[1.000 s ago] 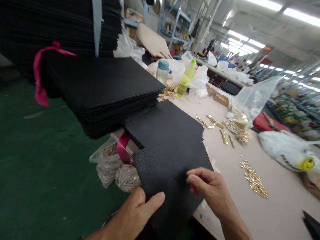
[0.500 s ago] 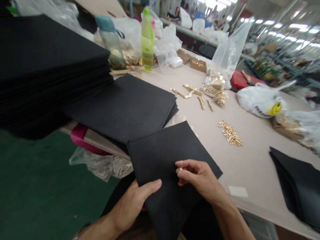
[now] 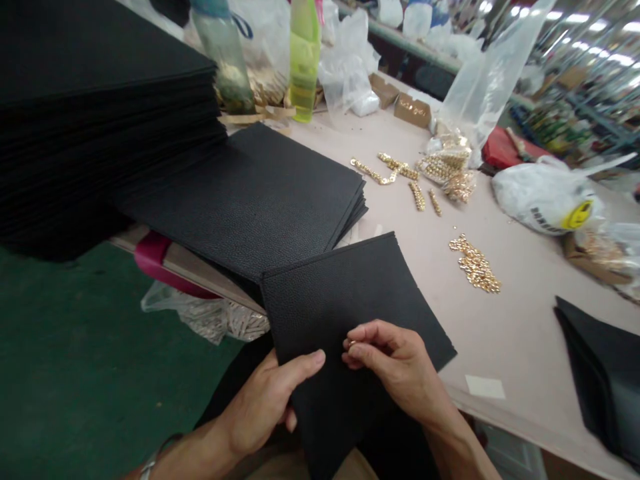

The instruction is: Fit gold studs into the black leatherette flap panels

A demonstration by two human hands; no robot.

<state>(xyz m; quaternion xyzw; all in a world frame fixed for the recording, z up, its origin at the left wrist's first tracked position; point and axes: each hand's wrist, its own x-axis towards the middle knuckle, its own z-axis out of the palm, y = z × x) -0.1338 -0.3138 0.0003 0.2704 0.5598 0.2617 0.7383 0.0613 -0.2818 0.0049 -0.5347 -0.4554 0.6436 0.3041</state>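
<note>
A black leather panel (image 3: 345,293) lies over my lap and the table's edge. My left hand (image 3: 273,400) grips its left side, thumb on top and fingers underneath. Just above the panel's middle, my right hand (image 3: 395,360) pinches a small gold piece (image 3: 352,343) between thumb and fingertips. Behind the panel is a short stack of similar black panels (image 3: 250,207), with a much taller stack (image 3: 100,120) at the left. A pile of loose gold pieces (image 3: 475,265) is on the table to the right.
On the table (image 3: 420,260) are gold chain strips (image 3: 395,167), a green bottle (image 3: 304,67), a bluish bottle (image 3: 225,67) and a white bag (image 3: 540,193). Folded black material (image 3: 600,380) lies at the right edge. A pink strap (image 3: 155,260) hangs at the table's edge.
The view has shifted slightly, with the far bottles now higher in it. My right hand has moved a little left over the panel, still pinching the gold piece. My left hand keeps its hold.
</note>
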